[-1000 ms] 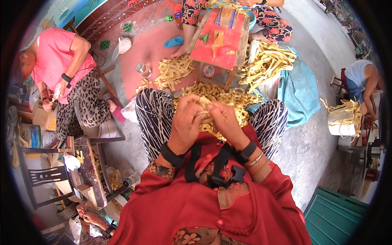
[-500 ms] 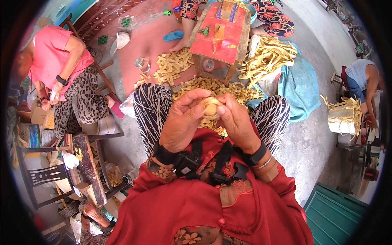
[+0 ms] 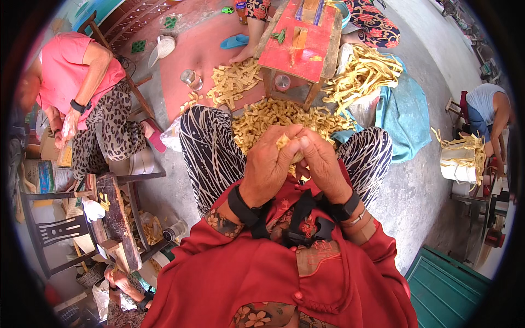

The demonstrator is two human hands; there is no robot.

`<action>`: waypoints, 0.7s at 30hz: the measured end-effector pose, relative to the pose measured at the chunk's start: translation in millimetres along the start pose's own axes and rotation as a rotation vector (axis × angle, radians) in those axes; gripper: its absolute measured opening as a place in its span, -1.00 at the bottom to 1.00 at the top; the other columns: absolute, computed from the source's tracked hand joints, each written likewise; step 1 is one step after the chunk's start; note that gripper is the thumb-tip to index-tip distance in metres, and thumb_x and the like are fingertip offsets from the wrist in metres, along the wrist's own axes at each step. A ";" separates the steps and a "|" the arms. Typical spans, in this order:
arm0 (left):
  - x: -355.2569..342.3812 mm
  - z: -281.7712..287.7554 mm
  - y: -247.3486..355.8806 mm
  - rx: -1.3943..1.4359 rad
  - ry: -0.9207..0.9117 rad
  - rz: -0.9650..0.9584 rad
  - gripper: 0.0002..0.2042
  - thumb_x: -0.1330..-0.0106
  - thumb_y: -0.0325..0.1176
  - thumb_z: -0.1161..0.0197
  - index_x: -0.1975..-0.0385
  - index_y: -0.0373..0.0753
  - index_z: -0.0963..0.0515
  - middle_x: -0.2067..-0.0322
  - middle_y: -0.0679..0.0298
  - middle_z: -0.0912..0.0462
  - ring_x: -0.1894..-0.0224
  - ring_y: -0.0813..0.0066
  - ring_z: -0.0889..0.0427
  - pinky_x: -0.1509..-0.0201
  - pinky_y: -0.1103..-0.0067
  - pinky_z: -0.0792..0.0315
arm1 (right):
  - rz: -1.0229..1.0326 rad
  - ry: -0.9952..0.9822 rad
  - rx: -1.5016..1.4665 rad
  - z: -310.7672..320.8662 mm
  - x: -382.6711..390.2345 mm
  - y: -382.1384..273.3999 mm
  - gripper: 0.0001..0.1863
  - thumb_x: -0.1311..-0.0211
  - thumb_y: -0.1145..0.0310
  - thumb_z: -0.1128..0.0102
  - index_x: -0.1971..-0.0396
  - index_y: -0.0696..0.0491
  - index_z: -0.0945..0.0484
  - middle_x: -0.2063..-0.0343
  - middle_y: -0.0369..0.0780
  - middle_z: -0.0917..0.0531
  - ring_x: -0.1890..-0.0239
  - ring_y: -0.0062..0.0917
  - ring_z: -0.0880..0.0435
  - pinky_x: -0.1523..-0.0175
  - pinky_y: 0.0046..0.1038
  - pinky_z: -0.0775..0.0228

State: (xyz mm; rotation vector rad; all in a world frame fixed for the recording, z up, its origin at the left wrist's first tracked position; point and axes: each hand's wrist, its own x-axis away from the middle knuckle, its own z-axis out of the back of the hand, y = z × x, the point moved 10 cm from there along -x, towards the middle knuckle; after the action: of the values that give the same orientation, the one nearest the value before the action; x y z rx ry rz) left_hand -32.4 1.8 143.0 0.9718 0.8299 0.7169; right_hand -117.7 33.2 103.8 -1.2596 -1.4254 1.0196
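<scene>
In front of my lap, my left hand (image 3: 269, 165) and my right hand (image 3: 322, 163) are closed together on a small wad of pale yellow strip (image 3: 283, 142). My thumbs and fingertips press on it, and most of it is hidden behind them. Just beyond my hands, between my knees, lies a heap of short, folded yellow strip pieces (image 3: 268, 121). What the strip is made of I cannot tell.
A low red-topped table (image 3: 284, 57) stands beyond the heap. Long yellow strips (image 3: 369, 71) hang over a sack beside a blue cloth (image 3: 407, 123). Flat pieces (image 3: 235, 82) and a jar (image 3: 191, 80) lie left. Co-workers sit left, right and across.
Both hands have closed more tightly around the yellow strip, which showed as a round coil before. My left hand has shifted right, and both sit slightly lower.
</scene>
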 end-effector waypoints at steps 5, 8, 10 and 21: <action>2.7 -4.8 -17.2 0.299 0.021 0.185 -0.68 -0.41 -0.26 0.07 0.07 -0.34 -0.50 0.30 0.19 -0.57 0.22 0.38 -0.54 0.08 0.55 -0.40 | 0.200 0.136 0.208 11.8 4.5 -21.8 -0.68 -0.40 0.15 0.18 0.17 0.12 -0.36 0.45 -0.28 -0.47 0.42 -0.66 -0.45 0.33 -0.63 -0.30; -1.7 -11.7 -5.2 0.409 -0.089 0.109 -0.65 -0.44 -0.23 0.14 0.04 -0.33 -0.49 0.32 0.22 -0.56 0.28 0.52 -0.54 0.20 0.59 -0.44 | 0.204 0.225 0.318 26.4 8.1 -16.1 -0.57 -0.38 0.05 0.20 0.09 0.15 -0.32 0.34 -0.20 -0.53 0.31 -0.55 -0.51 0.21 -0.55 -0.35; 9.2 -31.6 -23.5 0.729 -0.262 0.363 -0.56 -0.43 -0.13 0.16 -0.02 -0.39 -0.42 0.33 0.23 -0.54 0.37 0.52 -0.51 0.32 0.58 -0.45 | 0.141 0.203 0.255 29.9 11.2 -6.5 -0.53 -0.37 0.01 0.22 0.08 0.17 -0.32 0.35 -0.20 -0.52 0.30 -0.54 -0.51 0.20 -0.54 -0.34; 9.5 -30.3 -38.4 1.319 -0.168 0.538 -0.51 -0.43 -0.04 0.19 -0.03 -0.40 -0.37 0.27 0.20 -0.45 0.46 0.63 -0.42 0.44 0.60 -0.44 | 0.284 0.234 0.619 42.2 40.1 -24.3 -0.86 -0.12 0.36 -0.25 0.47 0.12 -0.54 0.70 -0.28 -0.46 0.66 -0.61 -0.42 0.52 -0.58 -0.24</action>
State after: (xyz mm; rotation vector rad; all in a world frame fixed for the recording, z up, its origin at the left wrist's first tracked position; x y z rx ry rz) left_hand -47.7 7.0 95.9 2.4679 0.8664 0.4565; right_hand -164.9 69.9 123.5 -1.0796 -0.6786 1.3244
